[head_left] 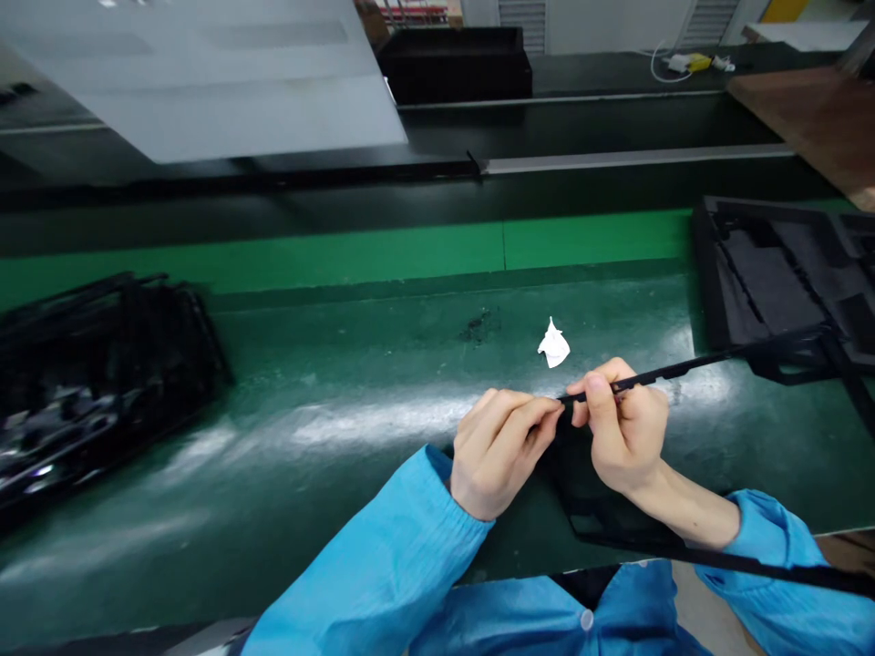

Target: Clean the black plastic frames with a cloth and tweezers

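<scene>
A thin black frame [690, 364] slants across the right half of the view, one long bar up by my fingers and another passing below my right forearm. My right hand [623, 424] is closed round the upper bar, thumb on top. At the bar's left end, my left hand [502, 446] pinches with fingertips together; whether it grips the frame's corner or a small piece there is too small to tell. A crumpled white scrap [553, 344] lies on the green table just beyond my hands.
Stacked black frames [109, 383], blurred, lie at the left. A black tray with compartments [779, 264] sits at the right. Behind are a pale panel [225, 82], a black box [455, 68] and a brown board [813, 118]. The green table [328, 337] has dark specks near its middle.
</scene>
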Available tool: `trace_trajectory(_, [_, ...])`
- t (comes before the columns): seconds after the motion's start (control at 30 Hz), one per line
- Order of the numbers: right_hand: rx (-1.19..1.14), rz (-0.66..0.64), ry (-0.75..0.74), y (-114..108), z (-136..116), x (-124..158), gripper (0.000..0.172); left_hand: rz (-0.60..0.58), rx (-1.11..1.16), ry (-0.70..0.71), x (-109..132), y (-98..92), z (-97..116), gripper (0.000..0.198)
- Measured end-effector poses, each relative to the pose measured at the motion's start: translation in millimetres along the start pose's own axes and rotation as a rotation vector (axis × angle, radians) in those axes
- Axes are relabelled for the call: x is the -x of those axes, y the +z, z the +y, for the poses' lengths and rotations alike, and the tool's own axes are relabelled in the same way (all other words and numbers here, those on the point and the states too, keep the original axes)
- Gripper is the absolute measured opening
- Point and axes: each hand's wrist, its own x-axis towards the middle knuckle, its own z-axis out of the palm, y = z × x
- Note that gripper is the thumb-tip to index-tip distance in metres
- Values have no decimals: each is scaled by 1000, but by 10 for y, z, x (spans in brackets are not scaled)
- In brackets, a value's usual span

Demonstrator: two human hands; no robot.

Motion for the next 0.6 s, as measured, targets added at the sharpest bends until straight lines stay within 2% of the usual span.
trace_trajectory(0.17, [32,-14,-33,-5,18,25,22,-20,-29,15,20,36,10,12])
trace_trajectory(0.37, [49,-26,-74,0,3,24,22,-66,-19,-37,22,74,2,12])
trace_trajectory(0.6, [-43,-27,24,-5,18,5,27,-9,22,-31,30,56,-20,11])
